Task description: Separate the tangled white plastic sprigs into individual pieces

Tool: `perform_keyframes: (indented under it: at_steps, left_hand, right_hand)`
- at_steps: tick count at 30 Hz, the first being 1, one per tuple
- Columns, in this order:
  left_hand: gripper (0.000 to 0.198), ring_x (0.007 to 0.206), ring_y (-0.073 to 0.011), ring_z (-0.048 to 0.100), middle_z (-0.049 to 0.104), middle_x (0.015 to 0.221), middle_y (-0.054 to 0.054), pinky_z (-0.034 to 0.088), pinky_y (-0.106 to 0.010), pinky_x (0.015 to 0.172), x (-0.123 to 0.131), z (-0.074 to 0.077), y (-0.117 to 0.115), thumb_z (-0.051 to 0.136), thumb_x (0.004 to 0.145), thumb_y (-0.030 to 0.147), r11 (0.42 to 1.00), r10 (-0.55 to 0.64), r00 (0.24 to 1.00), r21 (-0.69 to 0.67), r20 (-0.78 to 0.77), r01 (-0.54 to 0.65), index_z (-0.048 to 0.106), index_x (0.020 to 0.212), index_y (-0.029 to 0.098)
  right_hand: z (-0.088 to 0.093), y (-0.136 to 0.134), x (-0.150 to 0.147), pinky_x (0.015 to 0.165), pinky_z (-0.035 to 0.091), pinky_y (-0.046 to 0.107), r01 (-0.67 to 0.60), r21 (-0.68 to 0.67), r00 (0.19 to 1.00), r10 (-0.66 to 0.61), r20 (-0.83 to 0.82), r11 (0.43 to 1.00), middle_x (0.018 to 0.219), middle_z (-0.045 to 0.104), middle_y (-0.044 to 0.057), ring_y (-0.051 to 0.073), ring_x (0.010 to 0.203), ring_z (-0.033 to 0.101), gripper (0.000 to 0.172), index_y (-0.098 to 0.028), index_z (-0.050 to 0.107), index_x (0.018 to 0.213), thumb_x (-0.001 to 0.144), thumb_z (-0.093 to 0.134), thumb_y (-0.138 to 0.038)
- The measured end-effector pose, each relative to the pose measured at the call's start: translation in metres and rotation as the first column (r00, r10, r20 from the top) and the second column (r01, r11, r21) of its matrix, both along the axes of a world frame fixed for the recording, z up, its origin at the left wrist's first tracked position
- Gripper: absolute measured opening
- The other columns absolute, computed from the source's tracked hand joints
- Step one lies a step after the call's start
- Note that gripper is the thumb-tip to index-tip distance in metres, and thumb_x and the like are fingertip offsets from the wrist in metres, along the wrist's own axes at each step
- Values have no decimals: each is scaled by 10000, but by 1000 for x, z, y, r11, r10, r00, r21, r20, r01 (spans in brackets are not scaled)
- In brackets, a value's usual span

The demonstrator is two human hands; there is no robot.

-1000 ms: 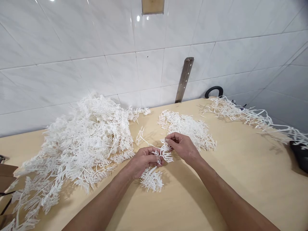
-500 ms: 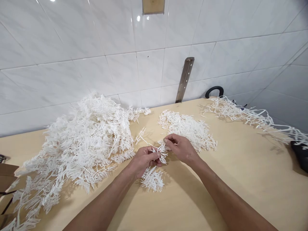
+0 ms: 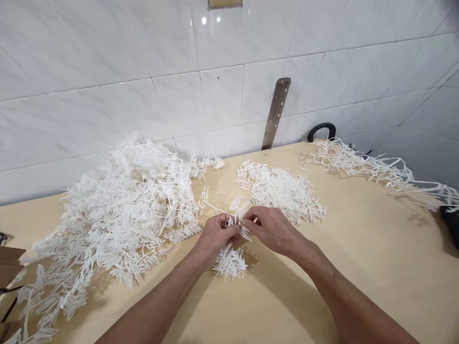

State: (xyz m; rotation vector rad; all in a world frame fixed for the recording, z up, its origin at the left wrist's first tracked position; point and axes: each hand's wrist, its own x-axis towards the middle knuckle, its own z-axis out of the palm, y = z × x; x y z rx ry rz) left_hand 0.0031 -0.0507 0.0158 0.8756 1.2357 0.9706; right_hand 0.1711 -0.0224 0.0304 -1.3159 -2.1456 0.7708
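Observation:
My left hand [image 3: 214, 236] and my right hand [image 3: 270, 229] meet over the middle of a light wooden table [image 3: 358, 267]. Both pinch the same white plastic sprue [image 3: 236, 210], a thin stem with comb-like rows of small parts. A small clump of loose white pieces [image 3: 229, 263] lies just under my left hand. A large heap of white sprues [image 3: 122, 215] is to the left, and a smaller pile of pieces [image 3: 283, 191] is just beyond my right hand.
Stripped white stems [image 3: 362, 165] trail along the table's far right edge, by a black handle [image 3: 321, 130]. A metal bracket [image 3: 275, 113] leans on the white tiled wall. Cardboard [image 3: 9, 263] shows at the left edge and a dark object [image 3: 452, 224] at the right.
Both hands have drawn closer together on the sprue, the right hand sliding left towards the left hand. The view has tipped slightly downward.

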Motion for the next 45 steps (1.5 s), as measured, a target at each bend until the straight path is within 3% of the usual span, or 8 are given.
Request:
perform_keyframes:
  at_steps: [5,10,15,23,28,33,39,45]
  left_hand:
    - [199,525,-128,572,624,603,-7,429,-231,505,0,2,1,722,624,169,999,-49,998,9,25,49,644,804,138]
    - [212,539,-121,574,640,649,-16,428,-227,515,-3,3,2,716,626,173,996,-93,995,17,30,92,647,823,134]
    - [173,513,-99,535,605,597,6,420,-215,506,-6,3,4,705,652,186,994,-111,993,19,-43,112,633,801,135]
    - [295,458,-86,435,521,529,26,305,-212,435,-5,-1,5,708,725,412,988,-151,976,16,-157,156,545,685,169]
    - [266,446,-65,289,372,497,79,191,-221,437,-2,4,6,697,708,345,992,-123,982,6,-144,125,496,646,183]
    - [267,554,-105,408,474,591,40,283,-229,517,-1,3,10,649,750,408,986,-80,950,116,-303,120,556,679,168]
    - [247,667,-146,489,553,688,12,363,-237,609,3,-3,18,646,757,409,960,-61,926,234,-372,157,596,757,167]
    - [319,570,-113,414,458,589,40,314,-220,533,1,-11,24,686,735,456,953,-33,919,264,-393,147,564,669,169]
  right_hand:
    - [-4,6,6,475,399,239,-18,-133,998,10,-59,991,632,661,-12,121,502,567,216,-213,697,751,863,541,-313]
    - [-10,11,8,406,441,216,-75,-355,982,8,-188,932,634,649,-8,113,453,564,180,-200,683,757,824,591,-340]
    - [-13,15,8,405,468,206,-67,-409,965,-45,-258,910,639,642,-4,107,460,566,142,-183,654,730,785,630,-312]
    - [-23,5,3,420,434,196,5,-349,939,-125,-321,937,672,621,-27,83,424,562,182,-191,637,795,858,570,-348]
    - [-35,-2,0,434,446,201,10,-343,910,-151,-386,939,636,593,-36,85,424,546,193,-194,630,800,871,561,-359]
    - [-35,-5,1,438,469,215,82,-262,911,-179,-371,962,677,623,-13,105,473,549,188,-197,654,824,861,571,-362]
    - [-41,-8,1,568,471,253,195,54,925,-165,-342,979,715,665,13,144,623,593,184,-200,658,806,893,534,-303]
    - [-47,-11,-2,575,446,264,266,71,901,-222,-372,961,688,652,12,151,607,573,188,-201,651,782,891,538,-305]
